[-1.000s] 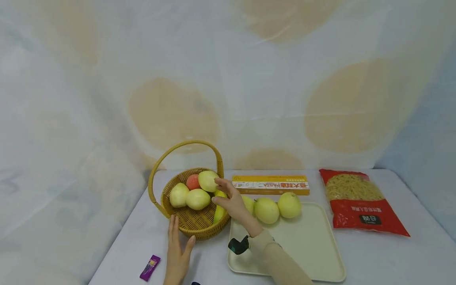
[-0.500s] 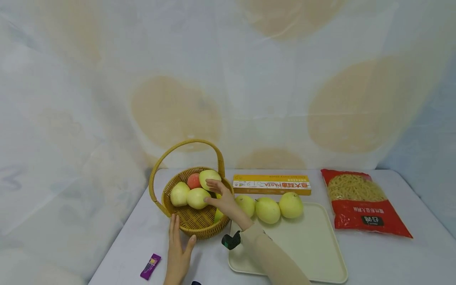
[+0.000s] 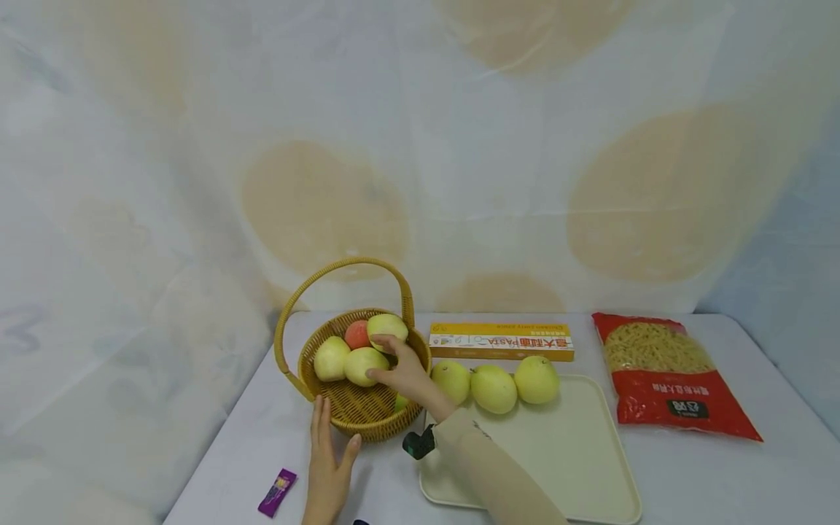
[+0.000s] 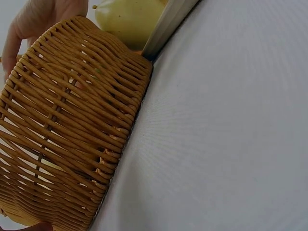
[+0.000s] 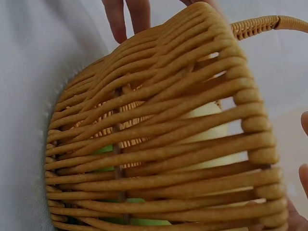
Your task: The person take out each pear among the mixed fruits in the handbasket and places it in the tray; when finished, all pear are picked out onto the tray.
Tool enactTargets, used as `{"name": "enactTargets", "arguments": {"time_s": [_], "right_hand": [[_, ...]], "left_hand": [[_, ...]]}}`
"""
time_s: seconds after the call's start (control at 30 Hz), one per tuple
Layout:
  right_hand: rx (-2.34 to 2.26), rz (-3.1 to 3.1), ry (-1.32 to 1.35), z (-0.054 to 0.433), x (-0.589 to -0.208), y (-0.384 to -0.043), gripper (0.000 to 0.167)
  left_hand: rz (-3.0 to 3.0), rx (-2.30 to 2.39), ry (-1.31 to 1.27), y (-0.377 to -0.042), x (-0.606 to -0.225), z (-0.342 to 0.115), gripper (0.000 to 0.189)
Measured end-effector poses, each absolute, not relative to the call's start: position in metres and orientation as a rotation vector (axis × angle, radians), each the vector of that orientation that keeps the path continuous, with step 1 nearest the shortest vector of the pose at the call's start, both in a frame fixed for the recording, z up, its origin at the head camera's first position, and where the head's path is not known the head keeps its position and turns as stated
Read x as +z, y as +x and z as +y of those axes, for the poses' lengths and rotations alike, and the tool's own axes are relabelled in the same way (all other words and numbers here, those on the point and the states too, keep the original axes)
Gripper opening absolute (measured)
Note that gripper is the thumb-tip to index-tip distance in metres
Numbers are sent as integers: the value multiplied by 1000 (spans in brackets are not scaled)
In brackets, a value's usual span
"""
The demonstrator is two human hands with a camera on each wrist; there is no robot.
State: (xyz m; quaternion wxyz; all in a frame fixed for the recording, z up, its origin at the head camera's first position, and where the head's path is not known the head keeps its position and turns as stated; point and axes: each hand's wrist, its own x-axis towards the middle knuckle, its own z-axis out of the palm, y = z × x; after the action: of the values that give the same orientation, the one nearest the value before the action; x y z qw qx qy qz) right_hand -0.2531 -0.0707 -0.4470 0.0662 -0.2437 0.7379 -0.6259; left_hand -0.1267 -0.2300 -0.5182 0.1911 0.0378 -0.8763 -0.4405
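A round wicker basket (image 3: 361,423) with a tall handle holds three pale yellow-green pears, including the front pear (image 3: 364,367) and the upper pear (image 3: 386,326). Behind them sits a red fruit (image 3: 357,334); a yellow-green curved fruit (image 3: 401,402) is mostly hidden. My right hand (image 3: 410,375) reaches over the basket's right side, its fingertips at the upper pear and its thumb at the front pear's right edge, spread apart. My left hand (image 3: 327,470) rests with straight fingers at the basket's front left rim; its fingers (image 5: 139,14) show past the weave in the right wrist view.
A cream tray (image 3: 545,459) stands right of the basket, with three pears (image 3: 494,389) along its back edge. Behind lies a pasta box (image 3: 502,341). At the right is a red bag of pasta (image 3: 676,379); a small purple packet (image 3: 278,492) lies front left.
My right hand has moved left and further in over the basket, its fingers coming between the upper and front pears. The left hand stays at the rim.
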Motion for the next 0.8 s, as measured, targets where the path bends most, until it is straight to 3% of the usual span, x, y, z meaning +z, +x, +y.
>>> {"name": "enactTargets", "arguments": {"time_s": [0.8], "right_hand": [[-1621,2274,-753,-89,-455,-267,60]], "left_hand": [[-2471,-1219,115,-127,-518,-228,81]]}}
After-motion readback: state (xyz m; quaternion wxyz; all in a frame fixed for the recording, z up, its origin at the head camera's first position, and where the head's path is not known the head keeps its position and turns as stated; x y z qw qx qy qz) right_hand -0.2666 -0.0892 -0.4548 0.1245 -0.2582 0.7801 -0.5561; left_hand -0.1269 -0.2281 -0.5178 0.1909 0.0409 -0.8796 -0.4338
